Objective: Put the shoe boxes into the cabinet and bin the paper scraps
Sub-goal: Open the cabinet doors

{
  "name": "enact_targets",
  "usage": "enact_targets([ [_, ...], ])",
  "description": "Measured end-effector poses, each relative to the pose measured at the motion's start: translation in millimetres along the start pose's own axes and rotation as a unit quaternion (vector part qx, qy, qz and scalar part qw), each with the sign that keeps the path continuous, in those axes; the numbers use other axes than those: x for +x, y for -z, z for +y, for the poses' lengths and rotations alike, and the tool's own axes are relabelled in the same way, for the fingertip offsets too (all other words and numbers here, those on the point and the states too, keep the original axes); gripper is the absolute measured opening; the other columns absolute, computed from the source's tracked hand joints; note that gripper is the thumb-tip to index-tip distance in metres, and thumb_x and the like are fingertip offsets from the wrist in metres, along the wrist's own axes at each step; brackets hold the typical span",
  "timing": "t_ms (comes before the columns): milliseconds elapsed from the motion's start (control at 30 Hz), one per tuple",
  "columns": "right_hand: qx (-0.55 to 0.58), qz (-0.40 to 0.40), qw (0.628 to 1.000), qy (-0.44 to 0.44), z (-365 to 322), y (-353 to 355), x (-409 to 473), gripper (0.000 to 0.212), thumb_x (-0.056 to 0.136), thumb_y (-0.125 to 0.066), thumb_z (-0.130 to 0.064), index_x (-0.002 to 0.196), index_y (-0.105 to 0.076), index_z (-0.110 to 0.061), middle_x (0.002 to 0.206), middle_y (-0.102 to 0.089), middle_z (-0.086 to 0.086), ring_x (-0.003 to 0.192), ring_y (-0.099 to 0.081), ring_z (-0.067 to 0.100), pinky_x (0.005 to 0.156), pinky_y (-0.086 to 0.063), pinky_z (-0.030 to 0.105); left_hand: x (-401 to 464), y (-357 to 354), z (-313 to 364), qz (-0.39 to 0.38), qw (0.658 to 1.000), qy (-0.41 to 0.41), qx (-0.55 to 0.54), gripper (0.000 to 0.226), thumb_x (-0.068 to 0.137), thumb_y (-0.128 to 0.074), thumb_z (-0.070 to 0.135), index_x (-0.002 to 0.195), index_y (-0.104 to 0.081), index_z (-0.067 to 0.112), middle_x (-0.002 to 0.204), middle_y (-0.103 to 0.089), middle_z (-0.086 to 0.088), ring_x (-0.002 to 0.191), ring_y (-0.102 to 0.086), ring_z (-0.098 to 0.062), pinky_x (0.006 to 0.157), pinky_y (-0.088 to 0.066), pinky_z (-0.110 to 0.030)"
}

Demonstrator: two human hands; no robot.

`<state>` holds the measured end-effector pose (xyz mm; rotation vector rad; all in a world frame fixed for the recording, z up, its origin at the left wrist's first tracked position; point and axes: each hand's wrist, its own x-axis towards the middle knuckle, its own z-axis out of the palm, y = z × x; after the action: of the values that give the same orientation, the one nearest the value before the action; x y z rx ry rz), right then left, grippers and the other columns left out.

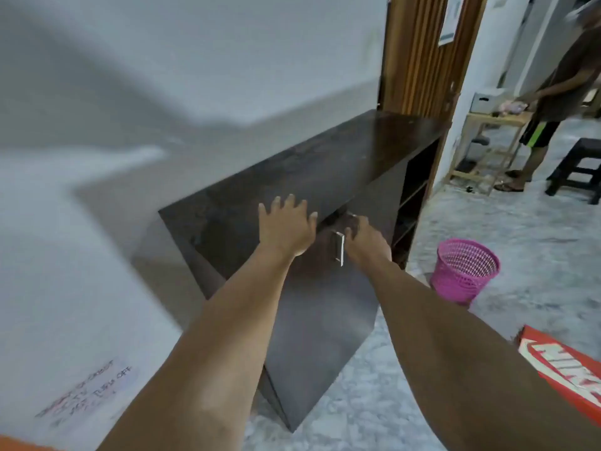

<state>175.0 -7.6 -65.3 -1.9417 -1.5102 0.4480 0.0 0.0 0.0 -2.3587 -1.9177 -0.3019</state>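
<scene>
A dark brown cabinet [325,164] stands against the white wall, its near doors closed and open shelves at its far end. My left hand [286,226] rests flat on the cabinet's top at the front edge, fingers spread. My right hand [361,234] grips the handle of the right-hand door, beside the silver handle [339,248] of the left-hand door. An orange shoe box [559,366] with white lettering lies on the floor at the lower right, partly cut off by the frame. A pink mesh bin [463,271] stands on the floor to the right of the cabinet. No paper scraps show.
Grey marbled floor [520,222] stretches to the right. Through a doorway, a person [553,102] stands by a light wooden table [487,138], with a black stool [579,167] nearby. A handwritten note [87,392] is stuck on the wall at lower left.
</scene>
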Motion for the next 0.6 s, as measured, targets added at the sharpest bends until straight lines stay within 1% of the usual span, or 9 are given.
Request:
enact_targets([
  [33,0.032,-0.006,0.999,-0.018,1.9,-8.2,5.5,0.045,0.102,-0.044,-0.038,0.143,-0.042,-0.019,0.126,-0.066,0.022,0.115,-0.063,0.043,0.090,-0.048,0.045,4.0,-7.8,2.9,-0.027,1.000,0.014,-0.009,0.060,0.103,-0.023,0.054,0.154,-0.036,0.026,0.165,-0.029,-0.006,0.152,-0.023,-0.036,0.120,-0.016,-0.065],
  [67,0.067,-0.010,0.997,-0.034,4.2,-17.1,12.6,0.046,0.103,-0.044,-0.037,0.145,-0.038,-0.017,0.124,-0.066,0.023,0.112,-0.064,0.044,0.086,-0.047,0.043,10.1,-14.7,4.9,-0.030,0.999,0.021,-0.020,0.062,0.102,-0.021,0.055,0.156,-0.032,0.027,0.166,-0.027,-0.006,0.153,-0.021,-0.037,0.120,-0.015,-0.066],
  [133,0.143,-0.024,0.987,-0.070,5.7,-35.9,16.1,0.040,0.105,-0.043,-0.037,0.139,-0.038,-0.016,0.123,-0.067,0.020,0.109,-0.065,0.042,0.080,-0.044,0.038,17.6,-26.9,5.6,-0.042,0.999,0.030,-0.017,0.066,0.101,-0.016,0.059,0.159,-0.026,0.027,0.168,-0.022,-0.006,0.155,-0.015,-0.038,0.120,-0.010,-0.068],
  [200,0.218,-0.013,0.971,-0.099,6.0,-48.0,21.9,0.031,0.104,-0.042,-0.036,0.130,-0.041,-0.018,0.120,-0.067,0.014,0.108,-0.065,0.039,0.082,-0.048,0.038,25.9,-28.4,7.3,-0.048,0.998,0.032,-0.022,0.069,0.100,-0.014,0.063,0.159,-0.024,0.028,0.169,-0.019,-0.005,0.155,-0.011,-0.037,0.120,-0.008,-0.068],
  [267,0.248,0.000,0.963,-0.108,8.0,-54.0,27.8,0.027,0.102,-0.042,-0.035,0.125,-0.040,-0.021,0.114,-0.066,0.012,0.103,-0.065,0.036,0.085,-0.053,0.043,29.9,-27.9,7.4,-0.045,0.998,0.035,-0.019,0.071,0.099,-0.012,0.064,0.160,-0.023,0.029,0.169,-0.018,-0.004,0.156,-0.010,-0.037,0.120,-0.007,-0.068],
  [367,0.276,-0.015,0.955,-0.107,13.2,-56.7,28.6,0.034,0.099,-0.042,-0.034,0.132,-0.036,-0.026,0.113,-0.064,0.008,0.097,-0.064,0.031,0.085,-0.054,0.045,28.5,-29.6,7.1,-0.051,0.998,0.038,-0.020,0.070,0.099,-0.012,0.065,0.160,-0.022,0.030,0.169,-0.017,-0.002,0.156,-0.009,-0.035,0.121,-0.007,-0.067],
  [433,0.301,-0.029,0.947,-0.109,19.8,-53.3,25.3,0.036,0.098,-0.041,-0.034,0.134,-0.043,-0.027,0.108,-0.065,0.003,0.092,-0.064,0.026,0.081,-0.054,0.041,28.0,-28.2,6.4,-0.049,0.998,0.040,-0.023,0.070,0.099,-0.013,0.065,0.160,-0.022,0.030,0.170,-0.017,-0.002,0.156,-0.008,-0.035,0.121,-0.006,-0.067],
  [500,0.310,-0.034,0.943,-0.111,29.2,-47.9,19.0,0.033,0.096,-0.040,-0.035,0.121,-0.057,-0.022,0.092,-0.068,0.007,0.080,-0.066,0.026,0.070,-0.052,0.036,28.0,-28.1,6.1,-0.049,0.998,0.038,-0.024,0.071,0.099,-0.012,0.065,0.160,-0.022,0.030,0.170,-0.016,-0.003,0.156,-0.008,-0.035,0.121,-0.005,-0.066],
  [600,0.331,-0.021,0.936,-0.122,40.7,-37.9,-0.8,0.030,0.094,-0.042,-0.037,0.105,-0.064,-0.021,0.073,-0.066,0.007,0.061,-0.062,0.024,0.061,-0.049,0.034,24.4,-28.0,4.9,-0.051,0.998,0.035,-0.029,0.071,0.100,-0.013,0.065,0.160,-0.022,0.029,0.170,-0.016,-0.004,0.156,-0.008,-0.036,0.122,-0.006,-0.065],
])
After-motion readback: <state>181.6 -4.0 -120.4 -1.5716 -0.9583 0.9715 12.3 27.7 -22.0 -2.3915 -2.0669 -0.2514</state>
